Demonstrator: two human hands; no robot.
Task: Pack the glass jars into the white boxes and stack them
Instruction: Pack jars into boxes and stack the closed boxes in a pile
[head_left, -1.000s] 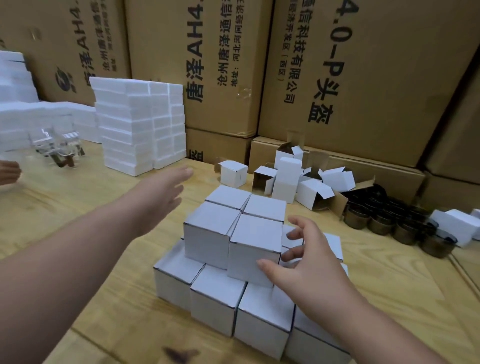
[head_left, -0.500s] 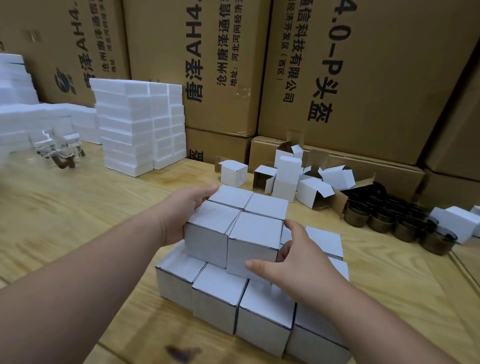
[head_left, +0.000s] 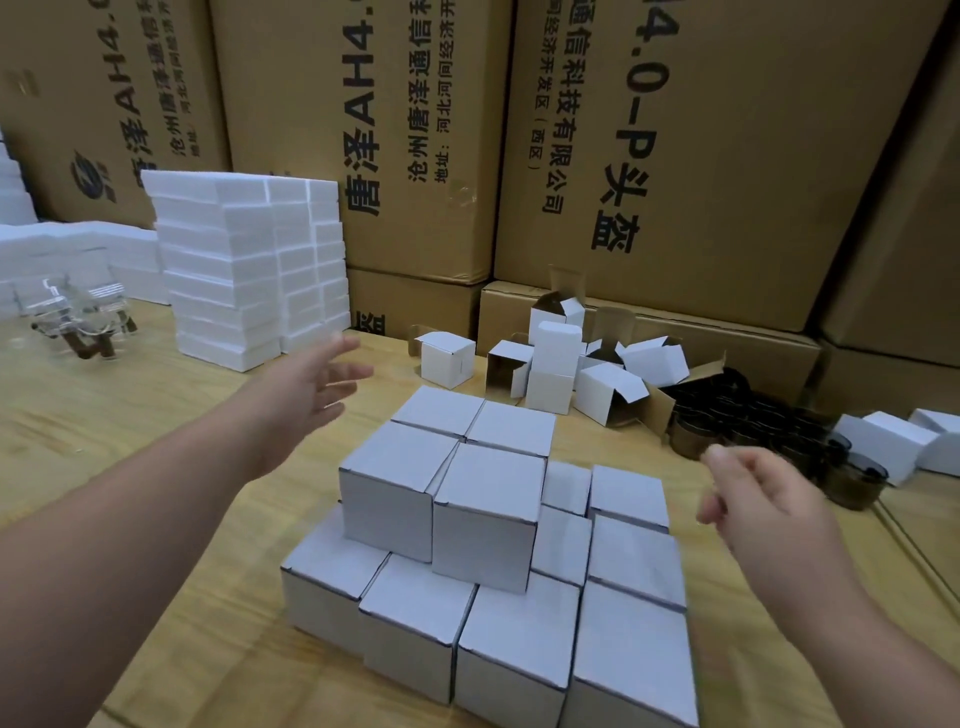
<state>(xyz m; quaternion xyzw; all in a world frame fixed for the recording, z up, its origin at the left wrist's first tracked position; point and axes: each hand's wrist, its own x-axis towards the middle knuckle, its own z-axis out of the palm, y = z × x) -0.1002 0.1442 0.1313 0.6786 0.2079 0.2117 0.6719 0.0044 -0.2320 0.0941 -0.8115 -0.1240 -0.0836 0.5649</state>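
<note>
Our two bare hands hover apart over a two-tier stack of closed white cardboard boxes (head_left: 483, 525) on a pale wooden plywood table (head_left: 130, 426). Our left hand (head_left: 306, 395) floats left of the stack with fingers spread wide, touching nothing. Our right hand (head_left: 763, 499) hangs to the stack's right, fingers loosely curled and blurred, holding nothing. Four boxes sit on the upper tier. Beyond them lies a loose heap of open white cartons (head_left: 566, 364), and to its right a cluster of dark amber glass jars (head_left: 737, 421) stands near the table's far edge. A tall pile of white foam slabs (head_left: 249, 265) rises at left before large brown printed shipping cartons (head_left: 675, 145).
</note>
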